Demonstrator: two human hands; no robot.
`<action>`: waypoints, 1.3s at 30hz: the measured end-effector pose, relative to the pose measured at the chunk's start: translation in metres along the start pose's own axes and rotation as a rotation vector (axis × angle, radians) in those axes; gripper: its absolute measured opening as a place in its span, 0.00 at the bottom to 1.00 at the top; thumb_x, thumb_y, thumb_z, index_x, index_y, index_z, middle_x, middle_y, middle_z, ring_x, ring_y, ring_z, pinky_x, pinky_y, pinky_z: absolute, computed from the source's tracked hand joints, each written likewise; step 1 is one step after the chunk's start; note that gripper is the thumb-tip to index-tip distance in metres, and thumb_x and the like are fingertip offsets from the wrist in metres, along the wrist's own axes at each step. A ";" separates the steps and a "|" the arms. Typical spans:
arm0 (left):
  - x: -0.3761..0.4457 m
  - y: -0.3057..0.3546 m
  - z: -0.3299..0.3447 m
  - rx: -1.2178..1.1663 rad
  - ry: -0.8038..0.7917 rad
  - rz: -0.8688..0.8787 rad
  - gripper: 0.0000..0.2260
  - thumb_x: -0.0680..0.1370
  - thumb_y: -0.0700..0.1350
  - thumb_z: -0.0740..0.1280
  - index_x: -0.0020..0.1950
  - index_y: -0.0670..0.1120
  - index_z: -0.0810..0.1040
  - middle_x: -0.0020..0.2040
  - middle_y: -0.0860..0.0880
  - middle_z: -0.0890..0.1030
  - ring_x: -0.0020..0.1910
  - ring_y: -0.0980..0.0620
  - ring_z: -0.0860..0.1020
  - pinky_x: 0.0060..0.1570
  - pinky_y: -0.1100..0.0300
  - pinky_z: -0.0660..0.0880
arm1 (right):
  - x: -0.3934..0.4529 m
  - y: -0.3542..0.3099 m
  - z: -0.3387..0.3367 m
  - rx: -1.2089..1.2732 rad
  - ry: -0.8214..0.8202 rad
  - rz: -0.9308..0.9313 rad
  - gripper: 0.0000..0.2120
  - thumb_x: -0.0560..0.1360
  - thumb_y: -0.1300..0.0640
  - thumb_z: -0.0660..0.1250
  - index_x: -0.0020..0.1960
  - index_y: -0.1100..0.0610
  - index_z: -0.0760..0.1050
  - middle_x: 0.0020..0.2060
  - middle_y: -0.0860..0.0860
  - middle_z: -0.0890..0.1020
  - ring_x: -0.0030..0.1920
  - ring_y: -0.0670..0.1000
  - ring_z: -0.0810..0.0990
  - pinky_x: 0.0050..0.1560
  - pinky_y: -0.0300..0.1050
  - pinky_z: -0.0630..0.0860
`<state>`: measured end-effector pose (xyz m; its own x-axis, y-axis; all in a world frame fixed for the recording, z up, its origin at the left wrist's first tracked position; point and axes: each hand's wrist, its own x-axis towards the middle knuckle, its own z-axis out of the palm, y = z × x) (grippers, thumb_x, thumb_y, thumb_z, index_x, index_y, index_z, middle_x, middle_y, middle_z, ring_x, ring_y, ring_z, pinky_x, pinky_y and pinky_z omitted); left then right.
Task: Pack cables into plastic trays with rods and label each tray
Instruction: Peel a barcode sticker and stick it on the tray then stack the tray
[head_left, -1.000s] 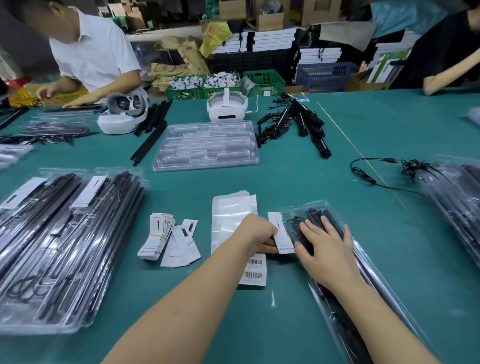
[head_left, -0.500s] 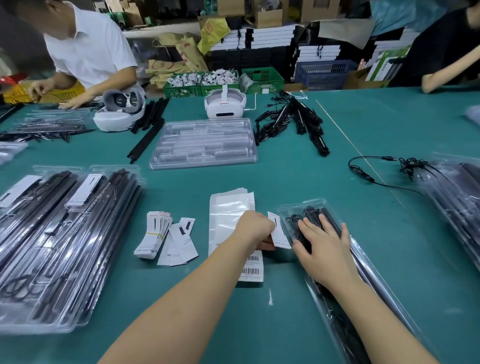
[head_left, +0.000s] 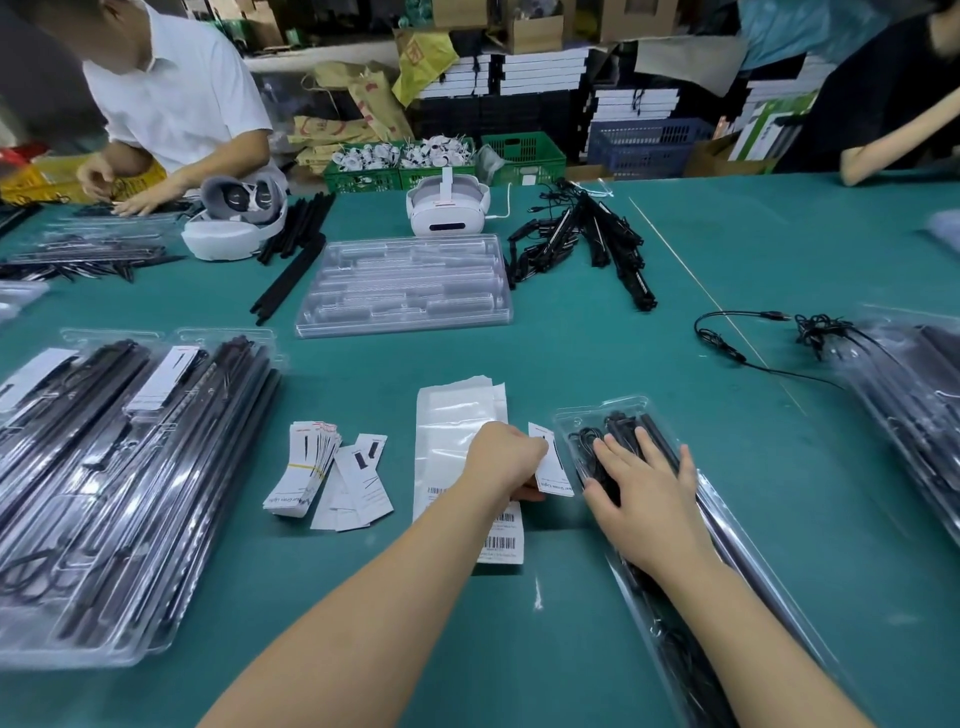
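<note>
A long clear plastic tray with black rods and a coiled cable lies slanted at the near right. My right hand rests flat on its top end, fingers spread. My left hand is closed around a white label card at the tray's left edge. Under that hand lies a sheet of barcode stickers. A banded bundle of label cards and loose cards lie to the left.
Stacked filled trays sit at the left, more at the right edge. An empty clear tray, black rods, cable bundles, a loose cable and two white headsets lie further back. Two people work at the far side.
The hands hold almost the same places; the label card stays at the tray's left edge. The person at the far left has shifted his hands a little.
</note>
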<state>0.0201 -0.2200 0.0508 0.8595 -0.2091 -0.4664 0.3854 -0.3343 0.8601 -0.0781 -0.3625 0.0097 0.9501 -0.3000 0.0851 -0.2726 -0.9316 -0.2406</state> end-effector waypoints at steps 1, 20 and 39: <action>0.001 0.000 0.000 0.001 0.018 0.012 0.05 0.75 0.37 0.63 0.39 0.42 0.74 0.36 0.41 0.82 0.31 0.44 0.83 0.30 0.51 0.82 | 0.000 0.000 0.000 0.004 0.002 -0.001 0.28 0.79 0.39 0.50 0.78 0.45 0.60 0.77 0.41 0.62 0.80 0.48 0.47 0.76 0.61 0.33; 0.007 0.009 0.016 -0.142 -0.137 0.003 0.05 0.77 0.30 0.68 0.43 0.36 0.78 0.44 0.39 0.81 0.38 0.46 0.82 0.35 0.58 0.83 | -0.001 0.001 -0.001 0.079 0.025 -0.012 0.28 0.80 0.41 0.49 0.78 0.47 0.61 0.76 0.42 0.64 0.80 0.48 0.49 0.76 0.59 0.33; 0.016 0.027 0.021 -0.048 -0.291 -0.224 0.15 0.82 0.55 0.64 0.53 0.43 0.77 0.40 0.44 0.81 0.28 0.50 0.81 0.29 0.60 0.79 | -0.004 -0.002 -0.008 0.130 0.069 -0.016 0.30 0.77 0.37 0.55 0.76 0.45 0.64 0.75 0.43 0.67 0.79 0.49 0.53 0.77 0.60 0.37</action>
<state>0.0373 -0.2516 0.0620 0.6228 -0.3907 -0.6778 0.5746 -0.3595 0.7352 -0.0823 -0.3606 0.0175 0.9402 -0.3033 0.1549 -0.2318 -0.9032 -0.3612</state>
